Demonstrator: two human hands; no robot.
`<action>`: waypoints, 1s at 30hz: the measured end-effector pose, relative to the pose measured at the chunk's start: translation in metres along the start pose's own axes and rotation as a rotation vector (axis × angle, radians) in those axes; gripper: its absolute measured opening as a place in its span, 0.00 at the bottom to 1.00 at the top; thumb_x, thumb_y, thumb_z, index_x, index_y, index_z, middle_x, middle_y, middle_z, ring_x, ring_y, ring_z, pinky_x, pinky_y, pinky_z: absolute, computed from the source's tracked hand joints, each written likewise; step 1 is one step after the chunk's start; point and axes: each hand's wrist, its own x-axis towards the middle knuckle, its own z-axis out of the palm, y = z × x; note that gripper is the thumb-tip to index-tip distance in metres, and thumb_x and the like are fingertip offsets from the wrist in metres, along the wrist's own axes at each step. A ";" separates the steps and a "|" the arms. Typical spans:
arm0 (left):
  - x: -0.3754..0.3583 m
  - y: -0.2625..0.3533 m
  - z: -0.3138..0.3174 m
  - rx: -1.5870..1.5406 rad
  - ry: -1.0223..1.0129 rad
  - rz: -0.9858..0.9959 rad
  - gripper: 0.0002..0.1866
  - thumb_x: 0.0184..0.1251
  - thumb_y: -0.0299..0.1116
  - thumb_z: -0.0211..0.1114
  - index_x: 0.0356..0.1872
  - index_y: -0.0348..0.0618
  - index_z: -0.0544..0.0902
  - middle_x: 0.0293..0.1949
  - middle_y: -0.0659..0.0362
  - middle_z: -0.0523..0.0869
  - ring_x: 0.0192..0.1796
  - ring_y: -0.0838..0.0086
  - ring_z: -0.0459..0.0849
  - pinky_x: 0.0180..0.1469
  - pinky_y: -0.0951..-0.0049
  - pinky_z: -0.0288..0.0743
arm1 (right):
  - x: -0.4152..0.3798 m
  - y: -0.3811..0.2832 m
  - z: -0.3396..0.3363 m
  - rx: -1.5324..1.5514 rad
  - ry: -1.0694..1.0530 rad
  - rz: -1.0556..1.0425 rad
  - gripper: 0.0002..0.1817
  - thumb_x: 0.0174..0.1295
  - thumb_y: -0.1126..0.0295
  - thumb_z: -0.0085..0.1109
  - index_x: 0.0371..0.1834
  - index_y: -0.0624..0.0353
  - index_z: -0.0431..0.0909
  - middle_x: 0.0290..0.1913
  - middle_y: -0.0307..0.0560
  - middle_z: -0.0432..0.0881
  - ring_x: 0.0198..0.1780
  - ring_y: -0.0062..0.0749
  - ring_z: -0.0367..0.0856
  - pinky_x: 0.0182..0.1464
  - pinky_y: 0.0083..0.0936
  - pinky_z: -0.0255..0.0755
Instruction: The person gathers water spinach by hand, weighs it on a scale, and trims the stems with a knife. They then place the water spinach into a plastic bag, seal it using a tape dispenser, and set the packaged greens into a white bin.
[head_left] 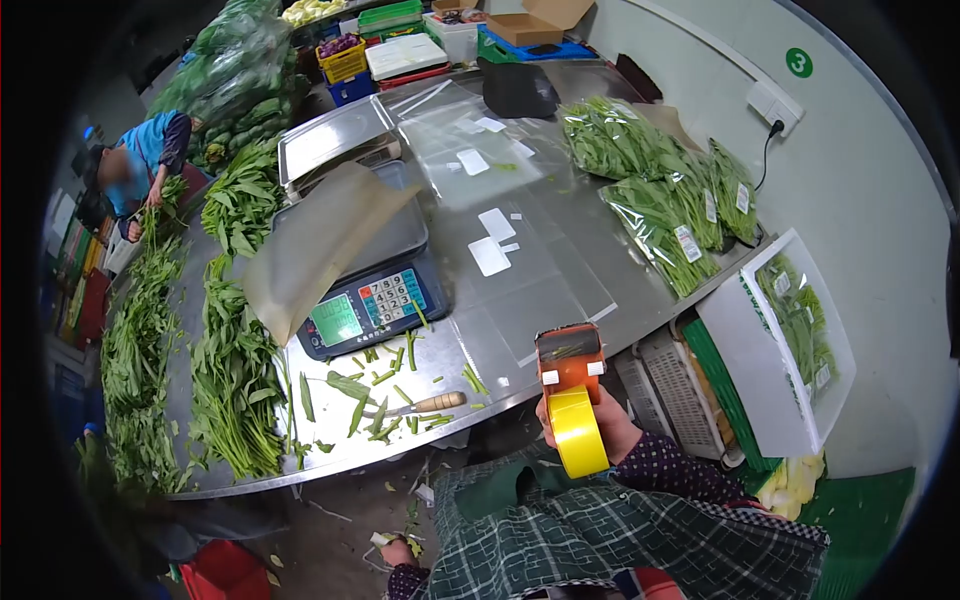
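Observation:
My right hand point(617, 428) is wrapped round an orange tape dispenser point(570, 362) with a roll of yellow tape point(578, 435), just off the table's front edge. Low in the view, my left hand point(400, 552) is beside my apron, closed at a small whitish and green thing too small to name. On the steel table point(480, 345) a knife with a wooden handle point(440, 402) lies among cut green stems. Behind it stands a digital scale point(375, 310), partly covered by a translucent brownish sheet point(325, 245).
Leafy greens point(230, 385) lie in long piles at left, where a co-worker point(150, 160) handles some. Bagged greens point(660, 215) are at the back right. Clear bags and white labels point(489, 256) lie mid-table. A white foam box point(765, 350) and crates point(680, 390) stand at right.

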 end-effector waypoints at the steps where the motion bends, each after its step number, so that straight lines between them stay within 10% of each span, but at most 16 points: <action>1: 0.000 0.001 -0.004 -0.016 0.002 0.023 0.11 0.55 0.25 0.62 0.36 0.27 0.81 0.29 0.45 0.85 0.25 0.59 0.85 0.28 0.61 0.78 | 0.001 -0.002 0.003 0.038 -0.002 0.009 0.19 0.64 0.70 0.56 0.58 0.60 0.69 0.45 0.53 0.78 0.41 0.37 0.81 0.43 0.34 0.78; 5: -0.006 0.006 -0.013 -0.143 -0.095 0.069 0.12 0.57 0.26 0.60 0.39 0.27 0.81 0.31 0.44 0.86 0.27 0.58 0.86 0.30 0.62 0.79 | 0.005 -0.001 0.005 0.028 -0.014 0.003 0.19 0.64 0.70 0.55 0.58 0.60 0.69 0.45 0.53 0.78 0.41 0.37 0.81 0.43 0.34 0.77; 10: 0.056 -0.052 0.035 0.156 -0.041 0.600 0.17 0.59 0.22 0.56 0.49 0.24 0.78 0.33 0.40 0.85 0.33 0.56 0.87 0.33 0.64 0.82 | 0.010 -0.003 0.005 0.024 -0.003 0.018 0.21 0.63 0.71 0.55 0.59 0.61 0.68 0.46 0.54 0.78 0.41 0.39 0.82 0.44 0.35 0.79; 13: 0.061 -0.055 0.050 0.179 0.072 0.526 0.23 0.45 0.35 0.68 0.47 0.38 0.84 0.33 0.40 0.86 0.34 0.53 0.85 0.39 0.60 0.76 | 0.014 -0.001 0.001 0.036 -0.008 0.018 0.22 0.62 0.71 0.55 0.59 0.61 0.68 0.47 0.54 0.78 0.41 0.39 0.83 0.45 0.36 0.80; 20: -0.069 0.064 -0.038 0.136 -0.390 0.300 0.11 0.64 0.25 0.55 0.33 0.23 0.80 0.20 0.47 0.82 0.16 0.62 0.82 0.23 0.62 0.76 | 0.016 -0.005 0.002 -0.021 0.001 0.015 0.22 0.62 0.71 0.56 0.60 0.61 0.67 0.47 0.53 0.79 0.42 0.38 0.84 0.44 0.34 0.80; 28: 0.033 -0.031 0.030 0.205 0.030 0.791 0.09 0.49 0.26 0.61 0.28 0.31 0.85 0.26 0.40 0.85 0.33 0.48 0.86 0.37 0.55 0.77 | 0.019 -0.008 -0.001 -0.284 -0.025 -0.177 0.22 0.55 0.77 0.57 0.56 0.63 0.72 0.47 0.50 0.82 0.47 0.34 0.83 0.51 0.29 0.78; 30: 0.001 0.016 0.002 0.370 -0.122 0.576 0.09 0.50 0.28 0.61 0.28 0.32 0.86 0.31 0.40 0.85 0.38 0.47 0.85 0.43 0.55 0.77 | 0.017 -0.018 0.011 -0.303 0.017 -0.164 0.25 0.49 0.79 0.58 0.54 0.67 0.74 0.49 0.44 0.81 0.49 0.26 0.80 0.54 0.22 0.71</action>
